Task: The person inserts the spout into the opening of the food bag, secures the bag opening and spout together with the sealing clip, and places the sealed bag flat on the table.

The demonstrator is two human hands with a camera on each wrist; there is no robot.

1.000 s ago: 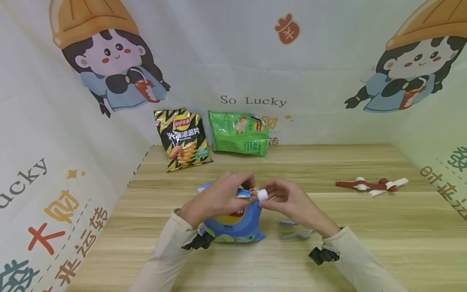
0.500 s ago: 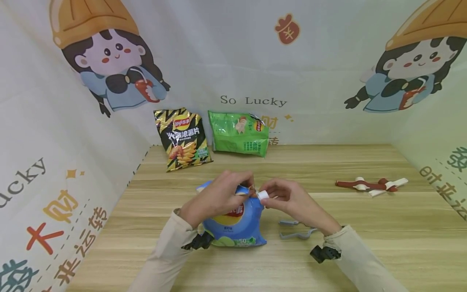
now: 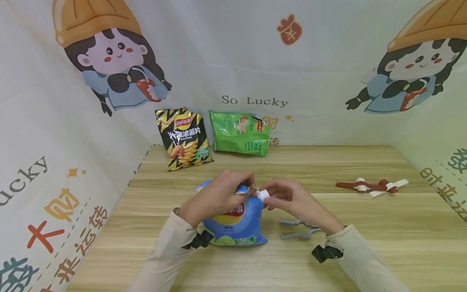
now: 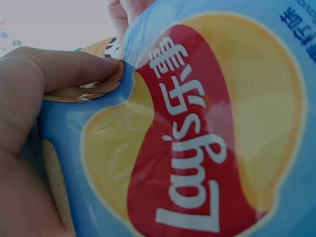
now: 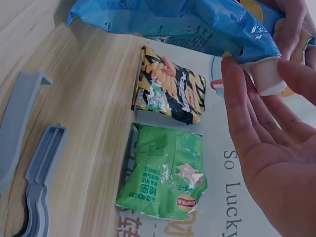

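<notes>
Blue bag (image 3: 237, 232): the left hand (image 3: 219, 194) is pinching it, the right hand (image 3: 292, 200) is holding a white cap (image 3: 263, 195) by its top; a loose grip could be dropping the cap.

Blue glossy chip bag (image 3: 238, 227): upper part covered by bare left hand (image 3: 223, 192) in head view; runs off right and bottom edges in left wrist view. White plastic cylinder (image 3: 263, 195), seemingly cap: partly hidden by fingers of bare right hand (image 3: 292, 198). Same hand cut by right edge in right wrist view; grey plastic clip (image 5: 42, 170) cut at left and bottom.
</notes>
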